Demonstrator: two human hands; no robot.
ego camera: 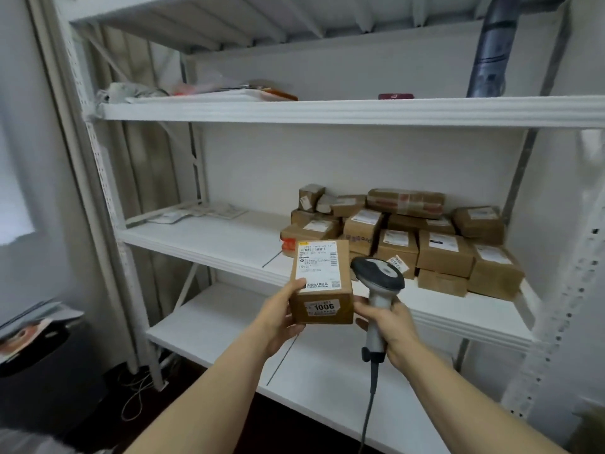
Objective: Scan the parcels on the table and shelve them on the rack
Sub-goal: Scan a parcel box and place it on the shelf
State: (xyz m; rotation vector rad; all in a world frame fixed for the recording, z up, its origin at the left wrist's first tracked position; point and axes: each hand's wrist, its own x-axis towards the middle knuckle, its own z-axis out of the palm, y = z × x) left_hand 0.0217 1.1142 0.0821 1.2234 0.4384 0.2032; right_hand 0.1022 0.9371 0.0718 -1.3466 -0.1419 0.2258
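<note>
My left hand (pixel 281 314) grips a small brown cardboard parcel (pixel 322 281) by its left side; a white shipping label covers its top and a sticker reading 1006 is on its front. My right hand (pixel 391 329) holds a grey handheld barcode scanner (pixel 378 280) by the handle, its dark head just right of the parcel, and my fingertips touch the parcel's right side. Both are held up in front of the white metal rack (pixel 327 111). A pile of several labelled brown parcels (pixel 435 244) fills the right half of the middle shelf.
The scanner's cable (pixel 368 407) hangs down. The middle shelf's left half (pixel 209 237) holds only flat papers at the back. The upper shelf carries papers (pixel 209 93) and a dark red item (pixel 396 96). A dark bin with papers (pixel 42 342) stands at lower left.
</note>
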